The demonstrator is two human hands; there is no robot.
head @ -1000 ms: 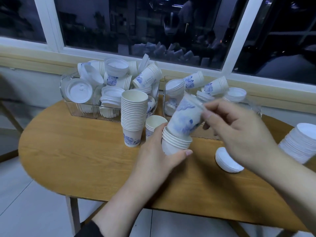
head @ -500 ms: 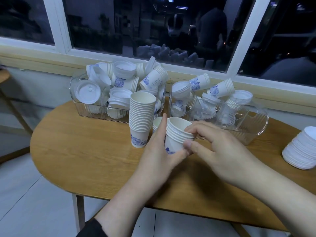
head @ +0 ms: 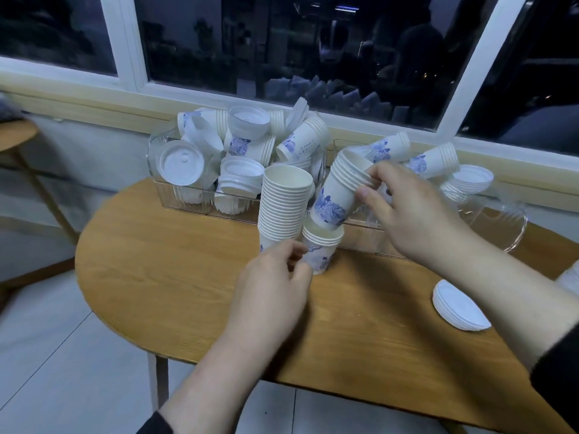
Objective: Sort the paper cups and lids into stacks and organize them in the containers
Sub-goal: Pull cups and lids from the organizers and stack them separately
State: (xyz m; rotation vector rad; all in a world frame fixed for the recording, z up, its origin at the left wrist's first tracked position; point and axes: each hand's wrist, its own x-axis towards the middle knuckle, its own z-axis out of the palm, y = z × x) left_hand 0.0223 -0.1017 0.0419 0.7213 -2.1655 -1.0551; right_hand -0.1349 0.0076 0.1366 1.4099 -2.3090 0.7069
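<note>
Scene: A person sorts paper cups at a round wooden counter (head: 175, 277) below a dark window, seen from a head-worn camera.
Right hand: The right hand (head: 416, 214) pinches a tilted stack of nested cups (head: 340, 189) near its rims, thumb below and fingers curled over the top; the forearm comes in from the lower right.
Left hand: The left hand (head: 275, 292) reaches in from below with fingers loosely curled beside the short stack (head: 321, 249). Its fingertips sit against the cup's left side, though whether they truly grip it cannot be told.
Task's thing: The tilted stack's base sits in the mouth of the short stack, which stands on the counter just right of the tall stack (head: 283, 208).
Step in hand: By appearance, nesting the held cups into the short stack.
Doing it well: The held stack probably needs bringing upright so its base seats squarely. The lower cups want steadying, and the tall stack close beside could be knocked.
Still to sort: Two clear containers (head: 188, 202) at the back hold a jumble of cups and lids, so much of the job looks unfinished.
Also on the counter: A small pile of white lids (head: 457, 308) lies near the right forearm, apart from the cups.
</note>
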